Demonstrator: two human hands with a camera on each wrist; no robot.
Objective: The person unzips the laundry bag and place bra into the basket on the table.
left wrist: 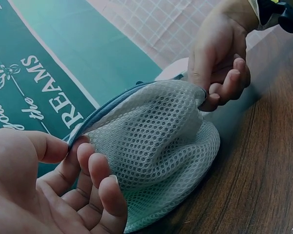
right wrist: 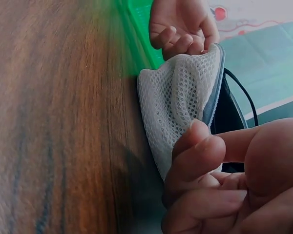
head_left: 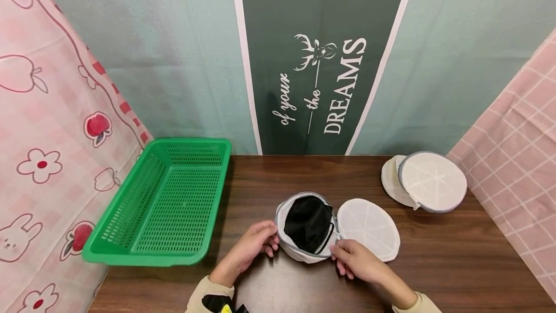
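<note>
A white mesh laundry bag (head_left: pixel 298 254) with a grey zipper edge stands unzipped on the table, its round lid (head_left: pixel 368 228) folded out to the right. Inside lies a black cloth item (head_left: pixel 307 223) with a thin strap; its exact kind cannot be made out. My left hand (head_left: pixel 257 240) pinches the bag's rim on the left, thumb against fingers, as the left wrist view shows. On the opposite side, my right hand (head_left: pixel 357 258) pinches the rim near the lid's hinge. The mesh wall (left wrist: pixel 151 131) sags in folds between both hands.
To the left sits a green plastic basket (head_left: pixel 182 206) with slotted walls. Two more round white mesh bags (head_left: pixel 433 181) overlap at the back right of the wooden table (head_left: pixel 456 255). Fabric curtains (head_left: pixel 182 62) enclose the back and both sides.
</note>
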